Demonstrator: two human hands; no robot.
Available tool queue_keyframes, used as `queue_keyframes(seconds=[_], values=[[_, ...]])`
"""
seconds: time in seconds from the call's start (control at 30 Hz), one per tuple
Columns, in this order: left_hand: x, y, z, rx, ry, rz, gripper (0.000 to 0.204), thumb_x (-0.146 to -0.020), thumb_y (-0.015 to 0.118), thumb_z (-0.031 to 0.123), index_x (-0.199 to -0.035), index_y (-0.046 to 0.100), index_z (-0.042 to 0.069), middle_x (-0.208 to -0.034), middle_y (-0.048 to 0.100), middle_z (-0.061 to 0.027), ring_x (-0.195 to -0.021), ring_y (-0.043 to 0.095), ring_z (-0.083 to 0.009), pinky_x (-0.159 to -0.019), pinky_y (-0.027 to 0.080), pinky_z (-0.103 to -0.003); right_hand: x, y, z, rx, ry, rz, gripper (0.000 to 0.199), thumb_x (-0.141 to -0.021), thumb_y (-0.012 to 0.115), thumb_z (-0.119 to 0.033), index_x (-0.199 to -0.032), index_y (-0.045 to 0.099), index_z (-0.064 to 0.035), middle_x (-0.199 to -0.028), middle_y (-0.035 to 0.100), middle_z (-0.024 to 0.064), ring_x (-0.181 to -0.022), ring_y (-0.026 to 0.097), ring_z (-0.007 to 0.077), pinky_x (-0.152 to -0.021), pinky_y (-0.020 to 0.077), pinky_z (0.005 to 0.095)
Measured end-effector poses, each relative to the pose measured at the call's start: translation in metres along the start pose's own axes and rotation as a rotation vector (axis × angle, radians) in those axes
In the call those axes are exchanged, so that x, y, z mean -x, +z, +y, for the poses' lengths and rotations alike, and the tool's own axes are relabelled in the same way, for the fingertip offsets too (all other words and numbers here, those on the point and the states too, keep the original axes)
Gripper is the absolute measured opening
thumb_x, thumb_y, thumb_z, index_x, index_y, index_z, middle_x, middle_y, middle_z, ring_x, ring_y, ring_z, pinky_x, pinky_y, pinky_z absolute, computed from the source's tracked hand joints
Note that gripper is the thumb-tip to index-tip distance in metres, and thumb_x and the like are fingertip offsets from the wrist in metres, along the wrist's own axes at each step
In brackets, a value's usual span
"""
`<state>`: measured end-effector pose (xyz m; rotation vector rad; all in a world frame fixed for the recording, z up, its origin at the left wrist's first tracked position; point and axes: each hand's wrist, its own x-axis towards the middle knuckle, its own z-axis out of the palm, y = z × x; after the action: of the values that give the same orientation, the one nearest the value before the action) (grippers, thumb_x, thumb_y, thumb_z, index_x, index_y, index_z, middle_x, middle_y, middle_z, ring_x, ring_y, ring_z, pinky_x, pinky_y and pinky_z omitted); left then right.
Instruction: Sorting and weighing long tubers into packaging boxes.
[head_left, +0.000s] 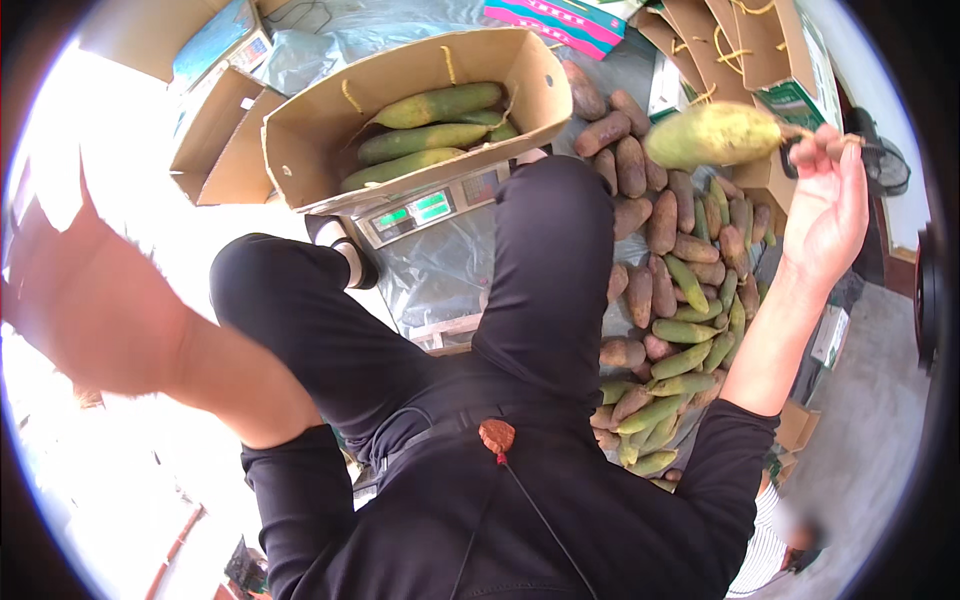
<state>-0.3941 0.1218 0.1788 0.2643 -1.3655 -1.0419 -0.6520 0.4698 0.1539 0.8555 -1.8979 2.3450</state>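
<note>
My right hand point(825, 200) is raised at the upper right, its fingertips pinched on the thin root end of a plump yellow-green radish point(715, 136). The radish hangs out sideways to the left of that hand, above a pile of radishes. My left hand point(100, 290) is at the far left, smeared by motion against bright glare, so its fingers cannot be made out. Ahead of my knees, an open cardboard box point(330, 150) with yellow cord handles holds several green radishes point(425, 140). The box rests on a scale point(432, 208) with lit green displays.
Reddish-brown radishes point(662, 222) and green radishes point(684, 358) cover the floor to my right. More cardboard boxes point(720, 45) stand at the upper right, near a black fan point(884, 165). Another open carton point(225, 140) is left of the box. A person in striped clothing point(757, 545) is at the lower right.
</note>
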Motion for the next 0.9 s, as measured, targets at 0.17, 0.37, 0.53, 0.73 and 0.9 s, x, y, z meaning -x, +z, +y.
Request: queue_keyframes(seconds=[0.17,0.37,0.53,0.73,0.9], values=[[0.02,0.01,-0.094,-0.322,-0.27,-0.272,0.038,-0.097,0.04,0.033,-0.116,0.056,0.004,-0.12,0.056,-0.0081,-0.119,0.046,-0.0193,-0.097,0.037,-0.038,-0.023,0.078,0.033,-0.255,0.057,-0.225,0.025,-0.093,0.048,-0.016,-0.099,0.06,0.0048,-0.091,0.062,0.0132,-0.08,0.06,0.0215,-0.073,0.0482,0.0339],[0.045,0.004,-0.135,-0.454,-0.471,-0.406,0.031,-0.094,0.05,0.029,-0.114,0.059,0.007,-0.109,0.061,-0.0019,-0.106,0.051,-0.0106,-0.094,0.036,-0.026,-0.018,0.175,0.081,-0.038,0.125,-0.354,0.022,-0.091,0.054,-0.019,-0.095,0.063,0.0008,-0.086,0.064,0.0078,-0.074,0.06,0.0138,-0.07,0.0477,0.0274],[0.042,-0.001,-0.134,-0.409,-0.476,-0.404,0.029,-0.093,0.052,0.027,-0.113,0.059,0.007,-0.107,0.062,-0.0015,-0.104,0.051,-0.0095,-0.093,0.036,-0.025,0.01,0.252,0.115,0.042,0.279,-0.504,0.024,-0.088,0.059,-0.025,-0.085,0.064,-0.0018,-0.072,0.061,0.0013,-0.069,0.057,0.0076,-0.065,0.0453,0.0222],[0.041,-0.003,-0.137,-0.399,-0.49,-0.415,0.029,-0.093,0.052,0.026,-0.113,0.06,0.007,-0.107,0.062,-0.0024,-0.101,0.052,-0.0084,-0.091,0.038,-0.024,0.013,0.284,0.153,-0.118,0.378,-0.489,0.025,-0.083,0.062,-0.023,-0.081,0.065,0.0015,-0.067,0.061,0.0024,-0.06,0.054,0.0069,-0.057,0.0444,0.0236],[0.046,0.0,-0.134,-0.361,-0.46,-0.415,0.031,-0.093,0.053,0.029,-0.112,0.061,0.006,-0.103,0.063,-0.0017,-0.098,0.053,-0.008,-0.088,0.039,-0.022,0.015,0.251,0.179,0.338,0.393,-0.787,0.027,-0.079,0.063,-0.022,-0.095,0.066,-0.0002,-0.08,0.066,0.0052,-0.075,0.059,0.0103,-0.068,0.0485,0.0278]])
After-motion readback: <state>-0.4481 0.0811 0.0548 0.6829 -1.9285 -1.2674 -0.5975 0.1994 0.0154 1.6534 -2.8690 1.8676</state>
